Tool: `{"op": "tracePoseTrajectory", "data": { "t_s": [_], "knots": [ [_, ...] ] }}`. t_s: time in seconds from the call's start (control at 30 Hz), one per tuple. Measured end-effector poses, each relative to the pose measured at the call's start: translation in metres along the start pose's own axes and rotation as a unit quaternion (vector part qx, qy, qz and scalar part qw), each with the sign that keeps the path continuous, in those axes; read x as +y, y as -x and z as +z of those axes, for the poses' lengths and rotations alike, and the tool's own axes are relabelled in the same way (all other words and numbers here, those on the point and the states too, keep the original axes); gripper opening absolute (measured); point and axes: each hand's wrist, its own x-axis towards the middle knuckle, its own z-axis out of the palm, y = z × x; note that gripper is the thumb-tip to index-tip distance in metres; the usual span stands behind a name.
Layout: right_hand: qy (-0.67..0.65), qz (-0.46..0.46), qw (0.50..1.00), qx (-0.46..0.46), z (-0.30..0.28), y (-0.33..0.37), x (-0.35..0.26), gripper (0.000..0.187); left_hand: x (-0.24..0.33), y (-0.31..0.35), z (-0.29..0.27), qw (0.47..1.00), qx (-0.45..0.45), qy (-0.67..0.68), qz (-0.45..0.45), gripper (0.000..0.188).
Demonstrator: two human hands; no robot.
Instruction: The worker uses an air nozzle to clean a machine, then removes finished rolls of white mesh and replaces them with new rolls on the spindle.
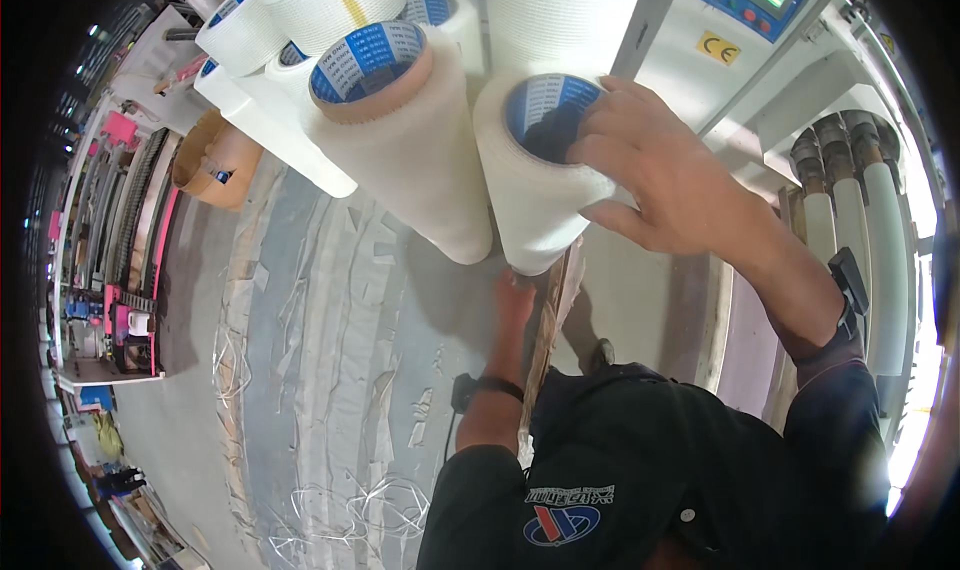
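While the right hand (660,170) grips the top of a white roll (535,215), its fingers (603,135) curl over the rim toward the blue-lined core and its thumb lies along the outer side. The left hand (514,295) is at the lower end of the white roll, mostly hidden by it, so I cannot tell whether its fingers are wide or narrow. The white roll stands tilted, its top end facing up.

Just left of the white roll is a second roll (410,160), also tilted, with a thick brown core. Beyond that, farther from the person than the white roll, is a pile of rolls (330,15). Well to the left of the white roll is a cardboard box (205,160) on the grey floor (200,310). Past the white roll, to the right, is a control panel (745,0); below the panel, right of the white roll, are several long pale rollers (880,240).
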Motion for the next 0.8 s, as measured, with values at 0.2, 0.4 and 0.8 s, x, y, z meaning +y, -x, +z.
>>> {"op": "tracePoseTrajectory", "data": {
  "t_s": [0.2, 0.4, 0.8],
  "knots": [
    [-0.014, 0.029, 0.998, -0.048, -0.018, -0.006, 0.004, 0.065, 0.011, -0.032, -0.056, 0.944, 0.228, 0.173, -0.161, 0.069],
    [-0.086, -0.101, 0.982, 0.138, -0.001, -0.101, -0.016, 0.064, -0.007, -0.074, -0.15, 0.983, 0.175, 0.056, 0.026, 0.077],
    [-0.07, -0.134, 0.986, 0.071, 0.011, -0.11, 0.014, 0.037, 0.012, -0.041, -0.111, 0.983, 0.182, 0.029, 0.008, 0.064]
  ]
}}
